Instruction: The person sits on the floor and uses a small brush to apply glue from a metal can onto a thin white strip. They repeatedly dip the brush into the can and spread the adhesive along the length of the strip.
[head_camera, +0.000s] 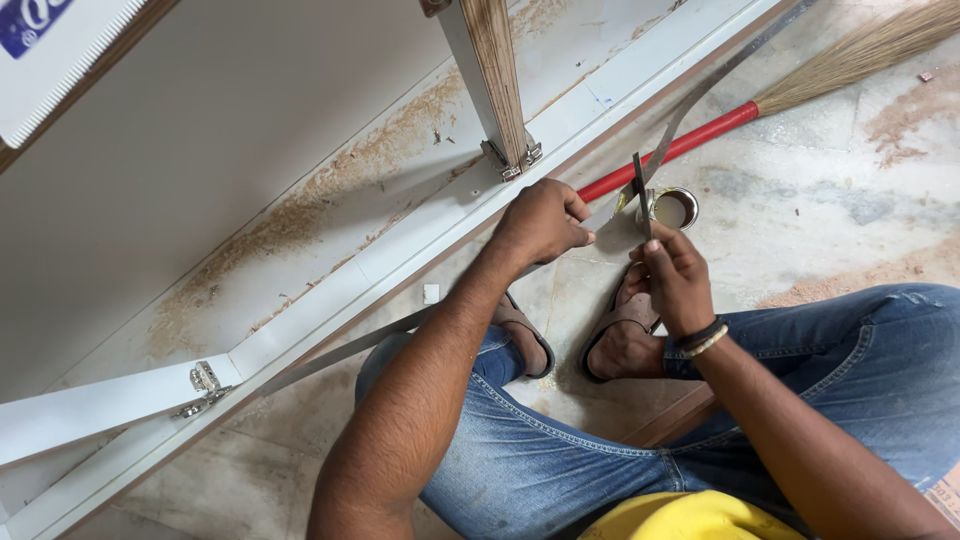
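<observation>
Left hand: closed, pinching grey edge-band strip against white cabinet panel edge. Right hand: gripping thin dark blade upright, just beside small open tin on floor.

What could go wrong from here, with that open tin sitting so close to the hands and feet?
1. The open tin stands on the floor beside the right hand; a knock might tip it.
2. The thin dark blade points up near the left hand; it could nick it.
3. The edge strip hangs loose and may snag the broom.
</observation>
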